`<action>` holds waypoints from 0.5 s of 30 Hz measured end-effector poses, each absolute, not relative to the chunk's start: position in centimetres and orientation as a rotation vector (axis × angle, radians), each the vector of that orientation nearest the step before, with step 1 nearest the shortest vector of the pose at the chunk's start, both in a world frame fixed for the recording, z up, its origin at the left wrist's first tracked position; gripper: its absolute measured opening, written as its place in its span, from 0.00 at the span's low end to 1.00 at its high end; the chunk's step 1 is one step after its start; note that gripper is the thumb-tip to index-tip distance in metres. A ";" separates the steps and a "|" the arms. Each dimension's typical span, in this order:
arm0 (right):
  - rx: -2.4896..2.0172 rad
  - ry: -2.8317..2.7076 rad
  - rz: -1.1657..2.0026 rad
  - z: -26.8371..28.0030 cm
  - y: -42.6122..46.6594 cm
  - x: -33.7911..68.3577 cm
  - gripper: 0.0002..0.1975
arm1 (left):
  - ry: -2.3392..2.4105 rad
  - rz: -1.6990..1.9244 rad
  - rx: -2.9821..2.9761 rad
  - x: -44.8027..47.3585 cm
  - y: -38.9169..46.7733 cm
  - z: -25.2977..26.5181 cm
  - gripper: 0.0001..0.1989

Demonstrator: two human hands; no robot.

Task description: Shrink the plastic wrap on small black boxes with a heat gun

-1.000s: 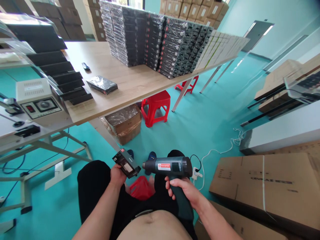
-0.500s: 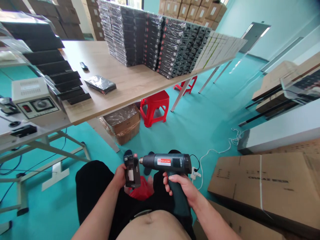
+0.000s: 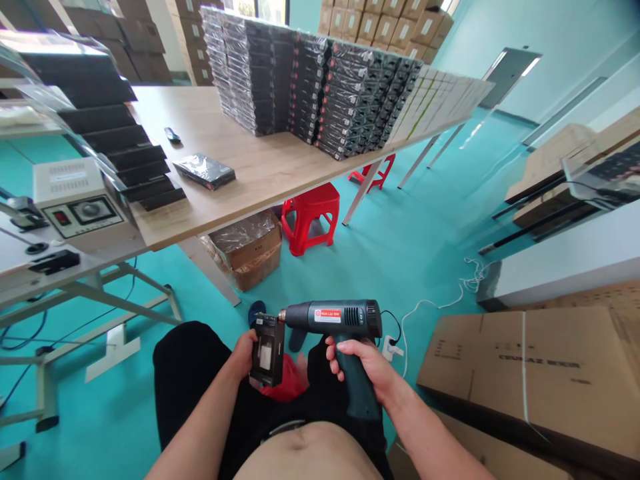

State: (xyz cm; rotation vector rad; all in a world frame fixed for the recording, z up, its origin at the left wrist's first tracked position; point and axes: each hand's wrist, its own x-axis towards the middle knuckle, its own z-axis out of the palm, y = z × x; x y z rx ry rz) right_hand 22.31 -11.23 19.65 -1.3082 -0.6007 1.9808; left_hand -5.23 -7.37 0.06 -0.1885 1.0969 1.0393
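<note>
My right hand (image 3: 364, 365) grips the handle of a dark green heat gun (image 3: 345, 321), its metal nozzle pointing left. Level with that nozzle, my left hand (image 3: 244, 353) holds a small black box (image 3: 267, 357) by its left edge, fingers closed on it. The box stands tilted, showing a face with a pale window-like patch. The nozzle tip is at the box's upper right edge; whether they touch I cannot tell. Below the box, a red plastic bag (image 3: 285, 381) lies between my legs.
A wooden table (image 3: 250, 167) bears tall stacks of film-wrapped black boxes (image 3: 345, 100) and one wrapped box (image 3: 205, 171). A beige control unit (image 3: 77, 200) stands at left. Under the table are a red stool (image 3: 311, 217) and an open carton (image 3: 255, 253). Large cartons (image 3: 525, 373) lie at right, near a white cord (image 3: 425, 303).
The black box has turned in my left hand, showing more of its face, and sits slightly lower. The heat gun has moved slightly up, its nozzle still toward the box.
</note>
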 end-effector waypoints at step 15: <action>-1.421 -0.843 1.998 18.4 -11.2 26.2 0.14 | 1.498 1.145 1.015 -5.2 -6.7 1.9 0.15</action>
